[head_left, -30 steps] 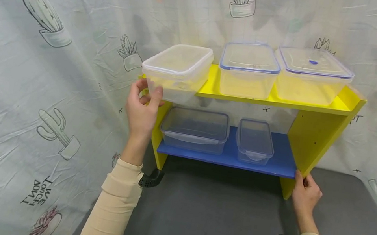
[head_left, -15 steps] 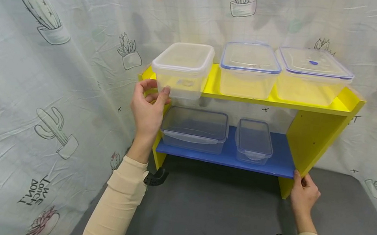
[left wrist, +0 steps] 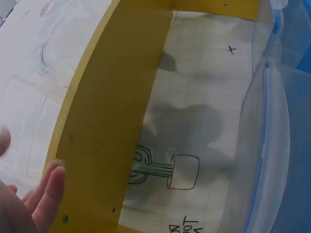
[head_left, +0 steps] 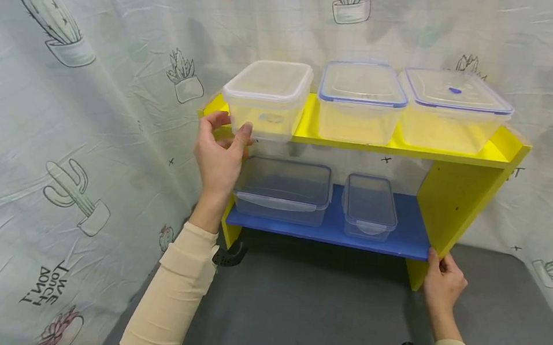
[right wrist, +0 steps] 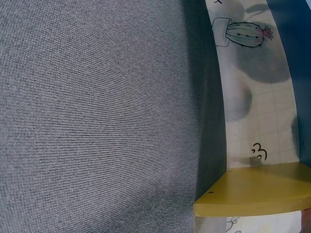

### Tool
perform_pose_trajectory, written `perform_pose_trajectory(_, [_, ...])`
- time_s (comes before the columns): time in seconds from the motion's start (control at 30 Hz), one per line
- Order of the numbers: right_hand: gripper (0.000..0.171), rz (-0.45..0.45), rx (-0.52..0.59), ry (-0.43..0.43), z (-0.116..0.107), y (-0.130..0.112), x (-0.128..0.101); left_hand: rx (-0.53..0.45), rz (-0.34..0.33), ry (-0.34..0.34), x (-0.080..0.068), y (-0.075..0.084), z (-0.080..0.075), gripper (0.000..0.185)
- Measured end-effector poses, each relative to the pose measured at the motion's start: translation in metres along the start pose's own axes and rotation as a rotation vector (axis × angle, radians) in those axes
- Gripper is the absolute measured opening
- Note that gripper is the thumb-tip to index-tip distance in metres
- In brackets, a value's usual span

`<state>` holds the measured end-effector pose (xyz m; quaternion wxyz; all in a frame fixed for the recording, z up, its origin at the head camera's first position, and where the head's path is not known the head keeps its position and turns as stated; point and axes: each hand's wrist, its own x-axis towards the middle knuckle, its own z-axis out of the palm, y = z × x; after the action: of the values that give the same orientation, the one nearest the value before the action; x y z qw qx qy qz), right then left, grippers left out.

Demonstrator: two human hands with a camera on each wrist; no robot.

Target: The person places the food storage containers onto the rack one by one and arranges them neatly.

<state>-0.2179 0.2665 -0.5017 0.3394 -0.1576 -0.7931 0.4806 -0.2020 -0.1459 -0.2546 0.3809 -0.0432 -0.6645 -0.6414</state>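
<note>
A clear box with a white lid (head_left: 267,98) stands at the left end of the yellow top shelf (head_left: 309,125). My left hand (head_left: 230,128) holds its lower left front corner, thumb on the side and a finger on the front. In the left wrist view, my left fingertips (left wrist: 46,194) lie beside the shelf's yellow side panel (left wrist: 112,121). My right hand (head_left: 437,263) grips the front lower edge of the right yellow side panel (head_left: 454,196), near the blue lower shelf (head_left: 409,236). That panel's foot (right wrist: 257,194) shows in the right wrist view.
Two blue-rimmed clear boxes (head_left: 361,102) (head_left: 452,111) fill the remainder of the top shelf. Two lidded boxes (head_left: 285,188) (head_left: 369,205) sit on the blue shelf. The unit stands on a grey mat (head_left: 330,319), with cactus-print cloth (head_left: 80,111) behind and to the left.
My left hand has moved the white-lidded box from hanging off the shelf's left front corner back onto the top shelf. My right hand has stayed on the side panel.
</note>
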Motion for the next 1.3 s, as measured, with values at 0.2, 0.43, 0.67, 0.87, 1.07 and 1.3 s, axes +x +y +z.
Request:
perform_pose_trajectory(0.2, [0.029, -0.001, -0.001, -0.002, 0.001, 0.001, 0.0, 0.039, -0.021, -0.081, 0.002, -0.003, 0.004, 0.07])
perform_pose_trajectory(0.43, [0.029, 0.004, 0.014, -0.001, 0.001, 0.001, 0.0, 0.102, 0.034, -0.065, 0.003, -0.008, 0.009, 0.063])
perform_pose_trajectory(0.67, [0.029, 0.004, 0.009, 0.0, 0.002, 0.003, 0.0, 0.148, 0.048, -0.049, 0.006, -0.011, 0.011, 0.062])
perform_pose_trajectory(0.87, [0.029, -0.005, 0.01, 0.003, 0.003, 0.003, 0.001, 0.176, 0.053, -0.029, 0.009, -0.012, 0.015, 0.06])
perform_pose_trajectory(1.07, [0.029, -0.014, 0.005, 0.009, 0.004, 0.004, 0.001, 0.275, 0.074, 0.001, 0.012, -0.013, 0.016, 0.066])
perform_pose_trajectory(1.3, [0.029, -0.016, 0.013, 0.016, 0.004, 0.002, 0.001, 0.387, 0.097, 0.026, 0.013, -0.012, 0.018, 0.066])
